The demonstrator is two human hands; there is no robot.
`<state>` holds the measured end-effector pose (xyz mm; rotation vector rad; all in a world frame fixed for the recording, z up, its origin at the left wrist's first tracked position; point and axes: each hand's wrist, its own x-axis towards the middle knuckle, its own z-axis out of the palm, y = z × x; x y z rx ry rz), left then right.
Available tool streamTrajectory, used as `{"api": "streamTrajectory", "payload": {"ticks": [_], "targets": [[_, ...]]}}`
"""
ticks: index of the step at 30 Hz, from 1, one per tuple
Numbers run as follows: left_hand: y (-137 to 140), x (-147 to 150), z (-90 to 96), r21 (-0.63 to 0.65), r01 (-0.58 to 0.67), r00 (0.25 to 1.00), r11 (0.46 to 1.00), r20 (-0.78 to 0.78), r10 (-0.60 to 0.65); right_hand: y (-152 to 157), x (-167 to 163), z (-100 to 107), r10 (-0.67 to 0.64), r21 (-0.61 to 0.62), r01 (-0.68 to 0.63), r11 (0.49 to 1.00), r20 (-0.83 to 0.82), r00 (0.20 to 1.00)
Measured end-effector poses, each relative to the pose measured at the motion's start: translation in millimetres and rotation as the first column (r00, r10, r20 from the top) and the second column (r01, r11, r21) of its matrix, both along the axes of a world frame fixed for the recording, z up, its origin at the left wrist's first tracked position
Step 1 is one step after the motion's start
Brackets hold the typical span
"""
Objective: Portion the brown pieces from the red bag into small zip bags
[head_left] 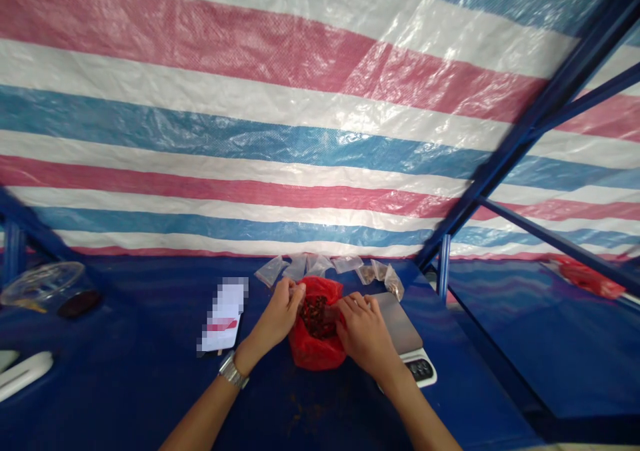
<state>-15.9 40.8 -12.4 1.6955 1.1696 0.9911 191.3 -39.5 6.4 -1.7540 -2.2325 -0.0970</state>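
An open red plastic bag (317, 356) stands on the blue table between my hands. Inside it lie dark reddish-brown dried pieces (313, 314), too small to name. My left hand (280, 314), with a metal watch (233, 371) on its wrist, pinches the bag's left rim between thumb and fingers. On the opposite side, my right hand (367, 331) is closed over the right rim, its fingertips partly hidden in the bag. A kitchen scale (403, 331) with a grey plate sits just right of the bag, partly behind my right forearm.
Several small clear bags (320, 264) lie along the back edge; the rightmost ones (394, 282) hold brownish contents. A phone (223, 321) is left of my left hand. Farther left are a clear plastic bowl (45, 283) and a white object (27, 374). Blue metal posts (443, 268) stand at right.
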Motion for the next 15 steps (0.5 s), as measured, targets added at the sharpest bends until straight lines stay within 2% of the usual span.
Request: {"api": "streamTrajectory", "payload": {"ticks": [3, 8, 13, 15], "targets": [[-1, 1, -2.5, -0.061, 0.022, 0.999, 0.998, 0.024, -0.021, 6, -1, 2, 0.023, 0.014, -0.024, 1.0, 0.089, 0.996], [2, 1, -1.2, -0.109, -0.003, 0.999, 0.994, 0.05, 0.008, 13, -5, 2, 0.152, 0.0, -0.152, 0.988, 0.067, 0.986], [3, -1, 5.5, -0.147, -0.057, 0.996, 0.987, 0.065, 0.067, 24, -3, 7, 0.153, -0.048, -0.147, 0.988, 0.14, 0.978], [1, -1, 8.7, -0.161, -0.062, 0.994, 0.985, 0.078, 0.076, 30, -5, 9, 0.189, -0.055, -0.182, 0.982, 0.16, 0.969]]}}
